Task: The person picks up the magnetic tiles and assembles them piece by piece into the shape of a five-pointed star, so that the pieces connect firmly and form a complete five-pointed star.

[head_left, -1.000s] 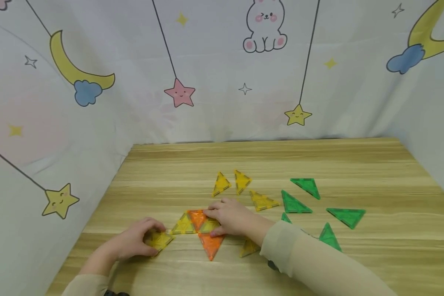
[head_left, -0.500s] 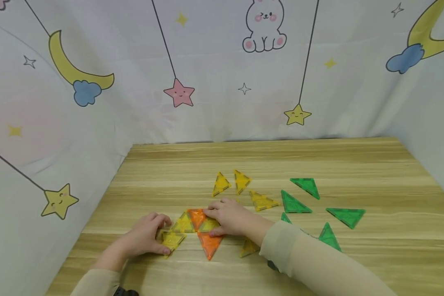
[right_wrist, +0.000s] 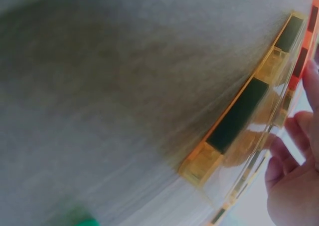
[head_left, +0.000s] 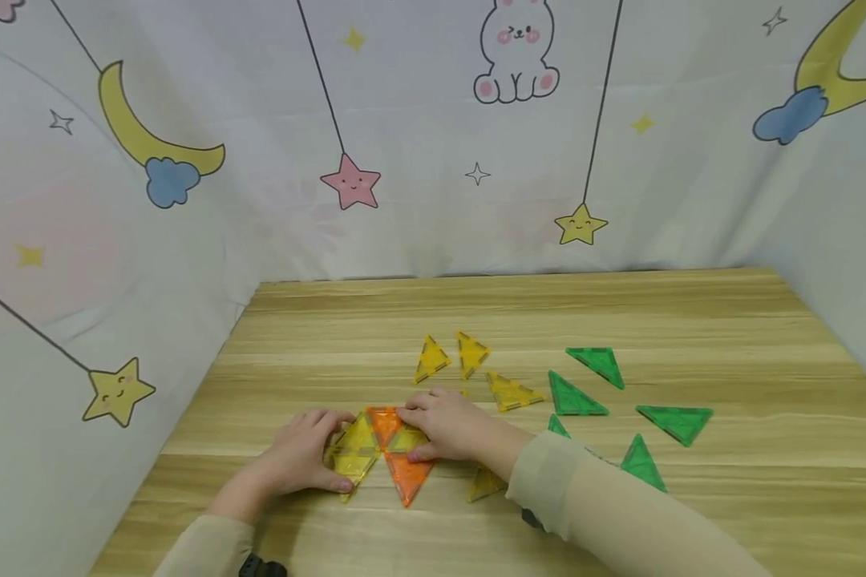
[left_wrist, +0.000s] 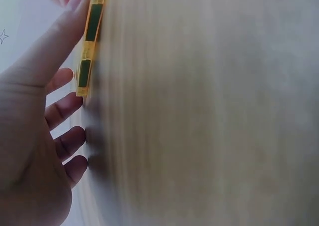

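My left hand (head_left: 299, 453) grips a yellow triangular magnetic tile (head_left: 354, 466) flat on the table, thumb at its near corner. That tile's far edge now meets another yellow triangle (head_left: 359, 433) in a partly built cluster. An upper orange triangle (head_left: 385, 425), a right-hand yellow triangle (head_left: 406, 439) and a lower orange triangle (head_left: 407, 478) make up the rest. My right hand (head_left: 456, 425) holds the right-hand yellow one between thumb and fingers, partly covering it. In the left wrist view, the thumb (left_wrist: 60, 41) lies along a yellow tile edge (left_wrist: 91, 41).
Loose yellow triangles (head_left: 514, 392) lie behind the right hand, and one yellow triangle (head_left: 485, 485) is partly under the right forearm. Several green triangles (head_left: 677, 421) are spread to the right on the wooden table (head_left: 779, 344). A patterned curtain (head_left: 433, 224) stands behind.
My left hand has slid its yellow tile rightward until it meets the cluster's left side. The right hand has stayed in place; the lower orange tile has shifted slightly left.
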### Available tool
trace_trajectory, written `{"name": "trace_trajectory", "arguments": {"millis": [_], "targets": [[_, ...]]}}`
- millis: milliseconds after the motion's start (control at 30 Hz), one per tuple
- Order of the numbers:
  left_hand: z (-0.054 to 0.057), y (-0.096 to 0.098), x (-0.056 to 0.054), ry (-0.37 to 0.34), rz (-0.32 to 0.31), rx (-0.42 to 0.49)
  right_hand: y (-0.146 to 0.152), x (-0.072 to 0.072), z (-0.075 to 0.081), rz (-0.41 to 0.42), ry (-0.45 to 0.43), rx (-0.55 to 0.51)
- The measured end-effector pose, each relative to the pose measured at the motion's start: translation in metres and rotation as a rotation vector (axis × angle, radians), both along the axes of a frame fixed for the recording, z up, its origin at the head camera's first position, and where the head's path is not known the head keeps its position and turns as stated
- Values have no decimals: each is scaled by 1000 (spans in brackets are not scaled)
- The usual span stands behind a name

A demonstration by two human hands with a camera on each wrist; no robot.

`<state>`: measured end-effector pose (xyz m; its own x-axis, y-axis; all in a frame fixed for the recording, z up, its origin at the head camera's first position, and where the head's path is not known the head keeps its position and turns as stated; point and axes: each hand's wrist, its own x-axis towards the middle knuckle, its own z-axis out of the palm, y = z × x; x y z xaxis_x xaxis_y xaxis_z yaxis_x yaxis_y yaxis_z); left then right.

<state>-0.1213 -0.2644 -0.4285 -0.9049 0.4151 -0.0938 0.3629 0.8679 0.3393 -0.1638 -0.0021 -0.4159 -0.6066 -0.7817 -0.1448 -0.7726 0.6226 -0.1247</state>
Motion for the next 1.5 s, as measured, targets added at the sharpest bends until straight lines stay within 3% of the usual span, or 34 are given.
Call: {"name": "trace_trajectory", "arguments": {"millis": [1100,1500], "targets": [[-4,10,-4,15,2,31,1,2,-3,-6,25,-39],[-3,12,-5,28,-19,30,3,2,-5,-27,-44,-127]]}}
